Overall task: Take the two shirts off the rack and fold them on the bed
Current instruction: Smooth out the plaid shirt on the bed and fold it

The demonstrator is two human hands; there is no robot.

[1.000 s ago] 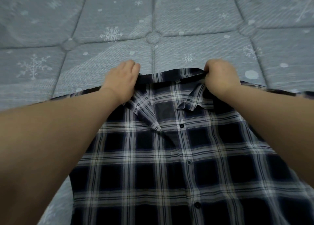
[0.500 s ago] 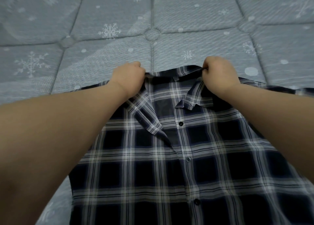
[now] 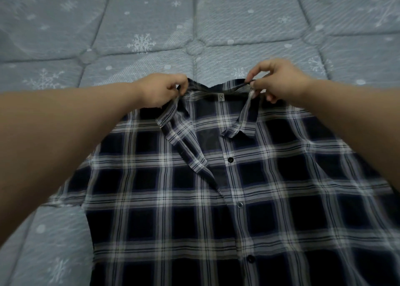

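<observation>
My left fingers (image 3: pixel 176 86) pinch the left end of the collar (image 3: pixel 216 86), thumb and forefinger nipped on the cloth, the other fingers curled under. My right fingers (image 3: pixel 252 77) pinch the right end the same way, with the fabric drawn up into a small ridge between thumb and fingertip. So my left hand (image 3: pixel 163 92) and right hand (image 3: pixel 279 81) each hold 1 side of the neckline, just beyond the 2 collar points.

The plaid shirt (image 3: pixel 216 199) lies face up on the bed (image 3: pixel 129 26), buttoned below the open neck, label (image 3: pixel 222 97) showing inside the back of the collar. Its lower hem runs out of view. I see only this 1 shirt; where the other is I cannot tell.

I judge the step to be squaring the shirt before folding. To do it well I should pull both pinches evenly away from me, keep the collar band straight across, and lay it down without a twist. The left front placket (image 3: pixel 190 153) is flopped open, so I would smooth it toward the button line (image 3: pixel 231 160) first. The risk is tugging harder on 1 side and skewing the plaid lines.
</observation>
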